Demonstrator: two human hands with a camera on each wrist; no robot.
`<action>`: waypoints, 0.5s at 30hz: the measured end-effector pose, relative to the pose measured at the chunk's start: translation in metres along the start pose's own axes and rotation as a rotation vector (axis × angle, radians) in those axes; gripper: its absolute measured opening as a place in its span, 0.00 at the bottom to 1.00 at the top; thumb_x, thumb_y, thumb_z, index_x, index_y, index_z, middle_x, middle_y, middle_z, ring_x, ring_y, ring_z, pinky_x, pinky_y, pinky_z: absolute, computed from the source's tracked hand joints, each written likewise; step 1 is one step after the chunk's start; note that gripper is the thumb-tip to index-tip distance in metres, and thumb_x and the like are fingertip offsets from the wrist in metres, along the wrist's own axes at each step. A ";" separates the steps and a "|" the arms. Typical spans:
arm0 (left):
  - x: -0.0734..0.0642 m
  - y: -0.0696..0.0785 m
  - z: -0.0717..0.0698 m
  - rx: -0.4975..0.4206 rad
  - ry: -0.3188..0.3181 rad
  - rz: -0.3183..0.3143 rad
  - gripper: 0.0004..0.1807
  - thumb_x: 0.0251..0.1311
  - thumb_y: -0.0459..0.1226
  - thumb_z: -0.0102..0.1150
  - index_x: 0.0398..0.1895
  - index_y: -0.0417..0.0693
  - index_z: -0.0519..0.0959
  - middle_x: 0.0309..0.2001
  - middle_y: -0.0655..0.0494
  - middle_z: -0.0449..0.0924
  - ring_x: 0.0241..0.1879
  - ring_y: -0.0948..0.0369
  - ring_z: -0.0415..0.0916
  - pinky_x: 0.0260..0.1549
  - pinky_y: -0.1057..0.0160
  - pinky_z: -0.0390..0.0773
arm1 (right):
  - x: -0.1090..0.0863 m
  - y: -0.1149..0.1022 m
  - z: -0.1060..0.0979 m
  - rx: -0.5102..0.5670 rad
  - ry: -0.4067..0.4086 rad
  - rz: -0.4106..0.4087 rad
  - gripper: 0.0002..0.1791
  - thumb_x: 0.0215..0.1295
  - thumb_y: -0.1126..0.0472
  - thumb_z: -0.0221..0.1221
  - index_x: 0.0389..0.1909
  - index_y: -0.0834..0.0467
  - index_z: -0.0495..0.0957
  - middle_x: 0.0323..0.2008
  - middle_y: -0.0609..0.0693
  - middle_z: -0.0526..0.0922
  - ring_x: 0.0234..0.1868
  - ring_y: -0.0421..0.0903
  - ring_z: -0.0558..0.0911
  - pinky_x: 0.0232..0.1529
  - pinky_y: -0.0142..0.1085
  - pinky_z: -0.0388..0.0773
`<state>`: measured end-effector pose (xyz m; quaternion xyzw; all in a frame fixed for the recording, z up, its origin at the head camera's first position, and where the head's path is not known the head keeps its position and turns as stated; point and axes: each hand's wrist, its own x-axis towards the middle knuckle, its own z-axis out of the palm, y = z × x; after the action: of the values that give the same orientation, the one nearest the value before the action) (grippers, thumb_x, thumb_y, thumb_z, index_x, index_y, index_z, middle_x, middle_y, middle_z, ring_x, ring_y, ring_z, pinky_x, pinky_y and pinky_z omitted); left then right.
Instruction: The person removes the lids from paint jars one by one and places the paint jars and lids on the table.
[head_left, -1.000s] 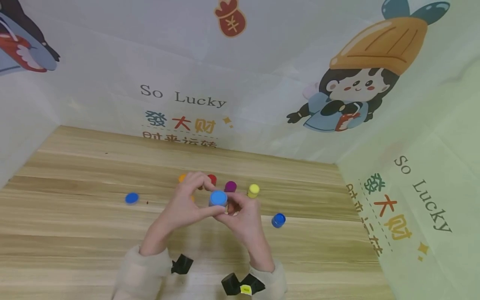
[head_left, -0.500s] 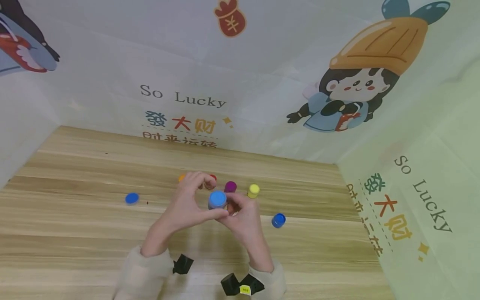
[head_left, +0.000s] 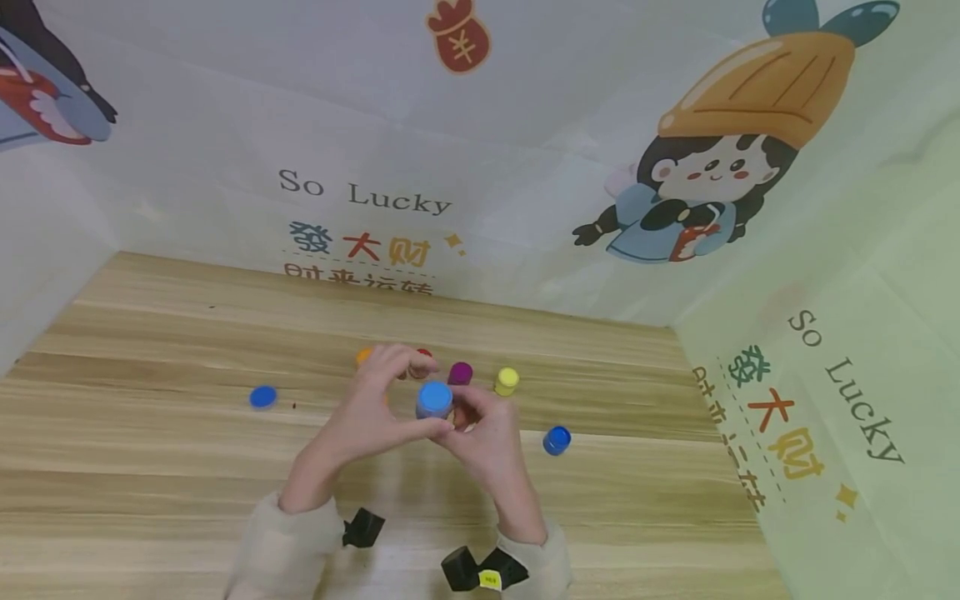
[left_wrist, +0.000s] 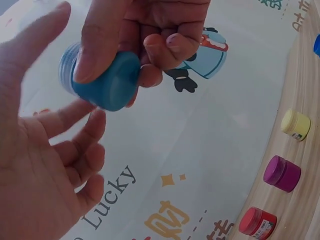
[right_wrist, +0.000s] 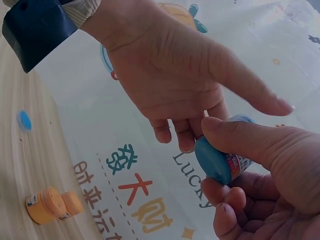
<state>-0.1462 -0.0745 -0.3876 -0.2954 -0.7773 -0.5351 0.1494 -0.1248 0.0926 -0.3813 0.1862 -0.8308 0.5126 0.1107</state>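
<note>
A small light-blue paint jar (head_left: 434, 400) is held up over the table between my two hands. My right hand (head_left: 491, 429) pinches it between thumb and fingers; in the right wrist view the jar (right_wrist: 214, 160) shows a smooth blue end, a printed label and a clear end. My left hand (head_left: 360, 408) lies around the jar's other side, fingers parted and loosely bent. From the left wrist view, the left hand (left_wrist: 47, 170) has its thumb raised away from the jar (left_wrist: 112, 82), with its fingertips close to the clear end.
Behind the hands stand red (left_wrist: 257, 222), purple (head_left: 461, 374) and yellow (head_left: 507, 382) jars, plus two orange jars (right_wrist: 46, 205). A dark blue jar (head_left: 557, 440) is to the right, and a flat blue lid (head_left: 263, 397) lies left. Printed cloth walls (head_left: 525, 208) enclose the wooden table.
My left index finger, close against the jar a second ago, has lifted away, leaving a gap. The jar and right hand stay nearly in place.
</note>
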 end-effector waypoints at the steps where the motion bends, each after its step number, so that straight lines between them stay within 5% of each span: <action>1: -0.001 0.000 -0.001 -0.019 -0.009 0.003 0.22 0.41 0.34 0.73 0.43 0.46 0.79 0.40 0.57 0.74 0.46 0.57 0.64 0.44 0.52 0.65 | 0.000 0.000 0.000 0.000 -0.002 0.003 0.14 0.48 0.65 0.71 0.37 0.65 0.82 0.21 0.53 0.74 0.23 0.44 0.69 0.25 0.26 0.66; 5: -0.001 0.002 -0.003 -0.091 -0.028 0.012 0.17 0.44 0.29 0.69 0.41 0.45 0.81 0.40 0.57 0.75 0.46 0.57 0.62 0.44 0.51 0.63 | 0.000 -0.001 -0.001 0.012 -0.008 0.029 0.15 0.47 0.65 0.71 0.37 0.64 0.82 0.20 0.52 0.73 0.23 0.43 0.69 0.24 0.26 0.64; 9: 0.001 0.003 -0.002 -0.040 -0.012 -0.013 0.20 0.39 0.33 0.74 0.37 0.47 0.77 0.38 0.58 0.74 0.44 0.58 0.63 0.42 0.55 0.64 | 0.000 -0.001 -0.001 0.013 -0.001 0.001 0.15 0.46 0.66 0.71 0.37 0.65 0.82 0.20 0.50 0.73 0.23 0.44 0.69 0.24 0.26 0.65; 15: 0.000 0.001 -0.003 -0.039 -0.016 0.016 0.23 0.41 0.32 0.72 0.45 0.42 0.78 0.41 0.56 0.74 0.45 0.56 0.64 0.44 0.55 0.63 | 0.000 0.000 0.000 0.012 -0.004 0.006 0.14 0.47 0.66 0.71 0.36 0.65 0.82 0.20 0.53 0.74 0.23 0.44 0.69 0.25 0.27 0.66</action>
<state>-0.1459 -0.0766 -0.3859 -0.3085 -0.7656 -0.5465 0.1418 -0.1250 0.0926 -0.3812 0.1854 -0.8286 0.5174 0.1063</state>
